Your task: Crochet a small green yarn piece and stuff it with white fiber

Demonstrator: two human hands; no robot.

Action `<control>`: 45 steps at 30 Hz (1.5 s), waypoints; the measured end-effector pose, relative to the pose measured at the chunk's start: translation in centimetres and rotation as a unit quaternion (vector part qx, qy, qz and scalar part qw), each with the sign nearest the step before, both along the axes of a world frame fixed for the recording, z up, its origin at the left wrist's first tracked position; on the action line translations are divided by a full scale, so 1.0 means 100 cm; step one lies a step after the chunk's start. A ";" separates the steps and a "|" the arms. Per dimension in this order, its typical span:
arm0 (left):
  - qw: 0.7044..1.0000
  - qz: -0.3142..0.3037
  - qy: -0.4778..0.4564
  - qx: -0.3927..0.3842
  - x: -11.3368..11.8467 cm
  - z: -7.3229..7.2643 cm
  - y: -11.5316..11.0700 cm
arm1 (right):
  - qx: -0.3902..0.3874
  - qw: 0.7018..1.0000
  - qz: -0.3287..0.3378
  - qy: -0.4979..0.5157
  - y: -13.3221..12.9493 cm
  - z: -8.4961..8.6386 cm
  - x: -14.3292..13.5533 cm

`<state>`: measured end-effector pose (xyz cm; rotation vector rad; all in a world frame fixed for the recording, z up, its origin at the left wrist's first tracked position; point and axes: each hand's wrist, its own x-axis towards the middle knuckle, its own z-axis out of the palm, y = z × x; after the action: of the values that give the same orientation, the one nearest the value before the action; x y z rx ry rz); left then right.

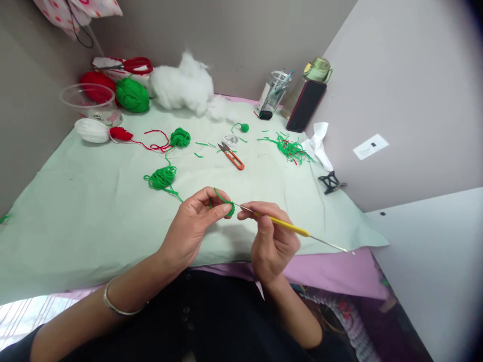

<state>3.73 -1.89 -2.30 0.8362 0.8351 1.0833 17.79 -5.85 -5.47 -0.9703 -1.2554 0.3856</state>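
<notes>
The left hand (190, 226) pinches a small green crochet piece (226, 206) between thumb and fingers, its grip closed on the yarn. The right hand (271, 241) holds a yellow hook (287, 226), grip narrow around the handle, tip touching the piece. Both hover above the desk (94, 201). At 11 o'clock from the piece lies a green yarn bundle (163, 177); at 12 o'clock, orange snips (232, 155); at 1 o'clock, green scraps (290, 148).

Two hands (190, 221) (271, 239) — one crochet hook (290, 227) — perhaps three yarn balls (132, 94).
</notes>
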 end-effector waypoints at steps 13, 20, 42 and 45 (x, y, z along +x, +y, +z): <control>0.996 -0.039 -0.062 -0.055 0.002 0.004 -0.001 | 0.055 0.997 -0.028 -0.047 0.008 -0.009 -0.009; 0.989 -0.080 -0.087 -0.088 -0.002 0.005 0.001 | 0.027 0.999 0.026 0.029 0.006 -0.008 -0.006; 0.999 -0.037 0.022 0.012 -0.005 0.003 -0.001 | 0.005 0.995 0.089 -0.045 0.000 0.011 0.019; 0.999 -0.034 0.023 0.018 -0.005 0.001 0.000 | 0.028 0.992 0.085 -0.083 -0.001 0.010 0.019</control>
<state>3.20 -1.92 -2.15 0.9163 0.8221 1.0237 19.72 -5.98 -4.44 -0.8631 -1.4988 0.4070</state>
